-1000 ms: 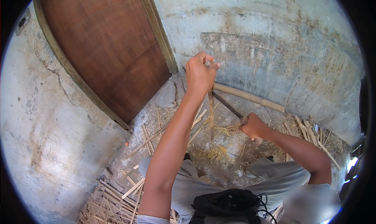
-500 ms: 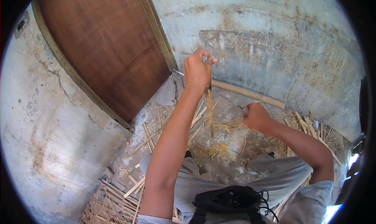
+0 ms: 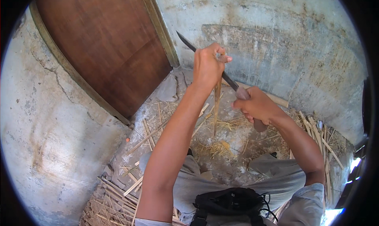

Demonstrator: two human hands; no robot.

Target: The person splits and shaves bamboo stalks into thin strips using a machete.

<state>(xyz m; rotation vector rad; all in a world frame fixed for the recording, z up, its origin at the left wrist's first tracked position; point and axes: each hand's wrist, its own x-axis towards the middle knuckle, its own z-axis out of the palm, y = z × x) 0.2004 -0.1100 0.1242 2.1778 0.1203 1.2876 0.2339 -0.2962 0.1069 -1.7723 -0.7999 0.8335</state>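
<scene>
My left hand (image 3: 208, 67) is closed round the top of a thin upright strip that looks like split bamboo (image 3: 216, 103). The strip hangs down toward the straw-littered floor. In my right hand (image 3: 258, 106) is the wooden handle of a long, dark-bladed knife (image 3: 230, 82), its grip end showing below my fingers. The blade slants up to the left, passing behind my left hand, with its pointed tip beyond it near the door frame. Whether the blade touches the strip is hidden by my left hand.
A bamboo pole (image 3: 278, 100) lies along the foot of the stained wall (image 3: 256, 48). Split sticks (image 3: 118, 196) are heaped at the lower left, with more sticks (image 3: 316, 133) at the right. A brown door (image 3: 106, 48) stands at upper left. A black pouch (image 3: 229, 202) sits at my waist.
My right hand has risen and turned the knife, so its tip now points higher and the flat of the blade shows. My left hand has shifted slightly up and right with the strip.
</scene>
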